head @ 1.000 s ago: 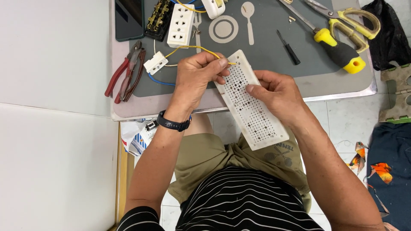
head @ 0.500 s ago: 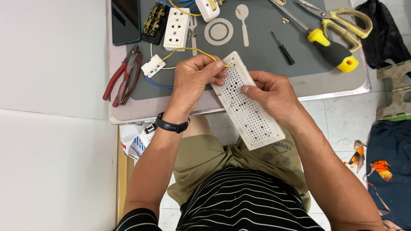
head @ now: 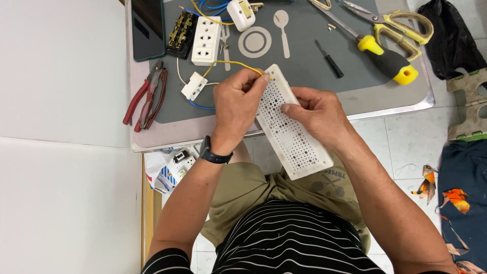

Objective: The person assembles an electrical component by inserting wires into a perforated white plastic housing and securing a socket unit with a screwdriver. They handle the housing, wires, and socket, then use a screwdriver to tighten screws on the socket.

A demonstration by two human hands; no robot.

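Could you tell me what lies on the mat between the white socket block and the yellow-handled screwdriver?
In the head view, between the white socket block and the yellow-handled screwdriver lie a grey ring, a grey spoon shape and a small black screwdriver.

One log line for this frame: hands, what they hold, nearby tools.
left hand: pinches yellow wire at board end | right hand: holds perforated board | nearby: pliers, screwdriver

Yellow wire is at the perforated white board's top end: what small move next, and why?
Probably ease the yellow wire tip into a hole: the left hand pinches it at the top edge of the perforated white board, which the right hand steadies.
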